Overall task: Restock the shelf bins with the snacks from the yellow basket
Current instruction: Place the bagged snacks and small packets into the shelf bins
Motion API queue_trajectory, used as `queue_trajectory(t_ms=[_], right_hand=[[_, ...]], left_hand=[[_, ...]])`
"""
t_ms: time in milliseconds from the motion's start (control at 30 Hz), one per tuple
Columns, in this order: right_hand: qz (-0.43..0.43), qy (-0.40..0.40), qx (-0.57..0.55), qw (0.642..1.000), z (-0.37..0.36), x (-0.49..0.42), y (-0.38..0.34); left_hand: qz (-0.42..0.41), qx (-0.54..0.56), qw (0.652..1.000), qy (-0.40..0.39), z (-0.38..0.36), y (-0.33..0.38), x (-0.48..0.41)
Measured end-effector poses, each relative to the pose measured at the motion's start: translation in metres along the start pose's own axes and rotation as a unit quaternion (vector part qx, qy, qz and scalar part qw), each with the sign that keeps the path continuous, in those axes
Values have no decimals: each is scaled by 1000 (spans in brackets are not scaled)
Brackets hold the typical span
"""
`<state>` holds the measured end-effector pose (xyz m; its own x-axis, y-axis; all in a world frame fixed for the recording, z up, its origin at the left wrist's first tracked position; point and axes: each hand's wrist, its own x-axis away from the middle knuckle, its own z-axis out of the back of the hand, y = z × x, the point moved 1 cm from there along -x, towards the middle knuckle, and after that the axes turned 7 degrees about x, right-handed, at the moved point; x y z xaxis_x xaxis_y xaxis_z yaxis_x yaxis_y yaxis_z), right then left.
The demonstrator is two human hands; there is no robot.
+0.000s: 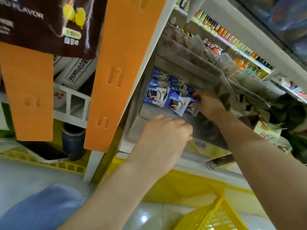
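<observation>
Both hands reach into a clear plastic bin (149,113) on the shelf. The right hand (208,102) is deep inside the bin, and its fingers are closed around a blue and white snack packet (193,101) at the right end of the row. More snack packets (159,93) of the same kind stand close together in the back part of the bin, touching each other. The left hand (163,135) rests on the front edge of the bin; its fingers are curled over the rim, but I cannot tell if it holds anything more than the edge. The yellow basket (214,218) is on the floor below the right arm, at the bottom of the view, well apart from the bin. Orange strips (119,72) hang down to the left of the bin. Farther right, another shelf (232,42) carries bottles and boxes, which are blurred.
</observation>
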<state>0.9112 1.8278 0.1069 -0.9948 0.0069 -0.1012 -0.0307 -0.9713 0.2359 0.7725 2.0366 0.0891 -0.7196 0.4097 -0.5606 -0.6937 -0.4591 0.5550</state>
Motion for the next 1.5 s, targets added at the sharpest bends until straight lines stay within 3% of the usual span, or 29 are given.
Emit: queue_trajectory(t_ms=[100, 233, 467, 600, 700, 767, 933, 1067, 1167, 1267, 1400, 1500], right_hand=[[-5, 24, 66, 998, 2, -2, -1], [-20, 9, 46, 999, 5, 1, -3], [-32, 36, -103, 994, 38, 71, -4], [23, 56, -135, 989, 40, 157, -6], [102, 36, -61, 992, 23, 206, -6], [101, 53, -62, 992, 15, 226, 2], [39, 73, -140, 987, -14, 282, 25], [-7, 57, -203, 977, -65, 333, 53], [-98, -2, -235, 967, -122, 374, 74], [-187, -137, -222, 947, -194, 424, 93], [-260, -371, -265, 851, -265, 484, 110], [-226, -454, -258, 822, -299, 515, 106]], left_hand=[[0, 15, 1000, -3, 0, -1, -1], [1, 13, 1000, 7, 1, 2, 0], [18, -43, 998, 42, -6, 13, 4], [20, -70, 997, 40, -15, 19, 7], [11, -100, 994, 44, -27, 28, 12], [-11, -114, 993, 42, -38, 36, 18], [-77, -91, 993, 11, -69, 55, 37], [-58, -22, 992, -106, -116, 66, 61], [57, 24, 975, -215, -170, 68, 80], [148, 60, 942, -296, -227, 68, 97], [226, 100, 895, -371, -280, 72, 121], [255, 119, 883, -376, -298, 73, 131]])
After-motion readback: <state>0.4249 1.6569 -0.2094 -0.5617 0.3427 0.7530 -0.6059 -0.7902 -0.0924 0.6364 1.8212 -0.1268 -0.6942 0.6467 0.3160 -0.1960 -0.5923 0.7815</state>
